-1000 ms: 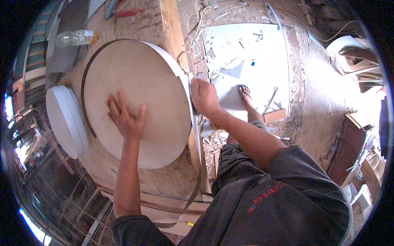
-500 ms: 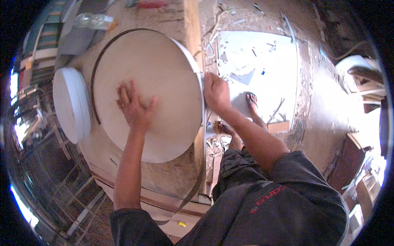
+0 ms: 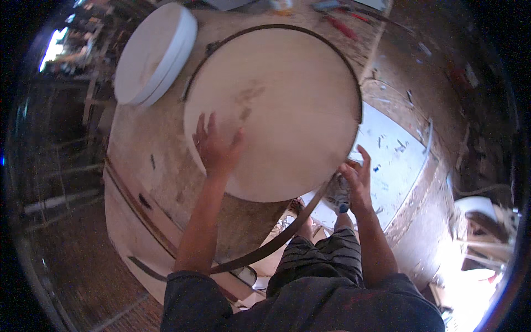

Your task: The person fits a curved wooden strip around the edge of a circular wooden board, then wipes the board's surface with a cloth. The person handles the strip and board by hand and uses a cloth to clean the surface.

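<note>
- The left hand [image 3: 217,148] lies flat, fingers spread, on the big round wooden disc [image 3: 274,110] resting on the bench [image 3: 144,177].
- The right hand [image 3: 357,176] grips the dark band [image 3: 276,240] at the disc's rim.
- The band looks likely to spring loose if that grip slackens.

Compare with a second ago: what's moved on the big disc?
The right hand slid along the rim of the large round disc toward the person, at the dark band hanging off the edge. The left hand stays flat on the disc; the white round piece is unmoved.
</note>
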